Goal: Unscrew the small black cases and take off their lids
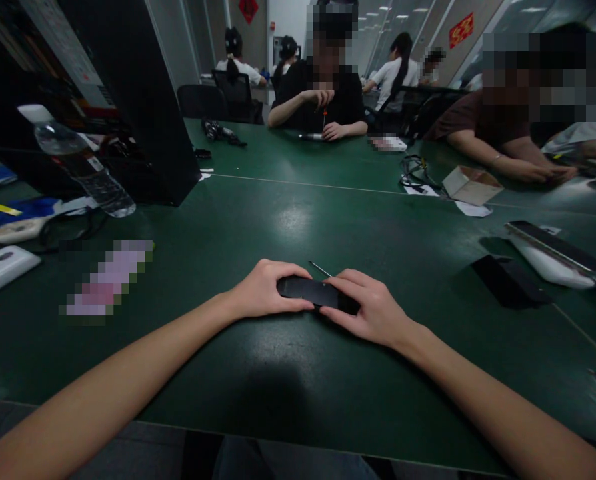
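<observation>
Both my hands rest on the green table (298,220) and grip one small flat black device (309,291) between them. My left hand (265,290) is closed round its left end, thumb underneath and fingers over the top. My right hand (368,308) is closed round its right end and hides that end. A thin metal pin or tool (321,269) sticks out just behind the device, near my right fingers; I cannot tell if a hand holds it.
A tall black case (128,100) and a lying water bottle (85,167) sit at the left, with white gadgets (3,267) nearby. Right: a black pouch (511,280), a white device (553,257), a cardboard box (471,185). Other people sit across the table.
</observation>
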`<state>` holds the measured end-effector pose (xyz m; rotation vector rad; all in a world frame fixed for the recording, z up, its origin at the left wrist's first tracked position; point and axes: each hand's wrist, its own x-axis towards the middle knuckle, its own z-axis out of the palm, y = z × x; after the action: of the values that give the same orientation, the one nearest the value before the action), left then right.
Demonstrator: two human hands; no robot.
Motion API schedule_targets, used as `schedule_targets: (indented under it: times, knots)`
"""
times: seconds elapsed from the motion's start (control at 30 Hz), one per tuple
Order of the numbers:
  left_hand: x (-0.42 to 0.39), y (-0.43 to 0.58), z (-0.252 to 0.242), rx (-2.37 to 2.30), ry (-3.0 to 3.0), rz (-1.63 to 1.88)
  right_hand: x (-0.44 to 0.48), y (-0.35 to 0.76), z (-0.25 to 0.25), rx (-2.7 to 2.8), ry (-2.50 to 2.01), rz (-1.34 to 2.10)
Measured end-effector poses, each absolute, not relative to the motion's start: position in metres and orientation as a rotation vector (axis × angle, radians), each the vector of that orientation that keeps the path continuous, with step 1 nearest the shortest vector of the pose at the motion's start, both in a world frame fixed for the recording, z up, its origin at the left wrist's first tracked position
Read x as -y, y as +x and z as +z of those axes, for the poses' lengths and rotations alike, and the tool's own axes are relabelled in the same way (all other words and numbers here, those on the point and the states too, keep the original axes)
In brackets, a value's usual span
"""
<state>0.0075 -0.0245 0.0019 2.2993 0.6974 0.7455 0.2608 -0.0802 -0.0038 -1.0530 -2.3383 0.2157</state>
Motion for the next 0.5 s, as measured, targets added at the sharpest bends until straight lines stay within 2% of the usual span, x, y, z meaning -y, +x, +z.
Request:
schedule_targets:
  times: [0.5]
  knots:
    - [0.0222,0.0062,0.0004,-0.706,2.300,0.734,0.0802,0.2560,-0.0057,2.336,-1.122,0.269]
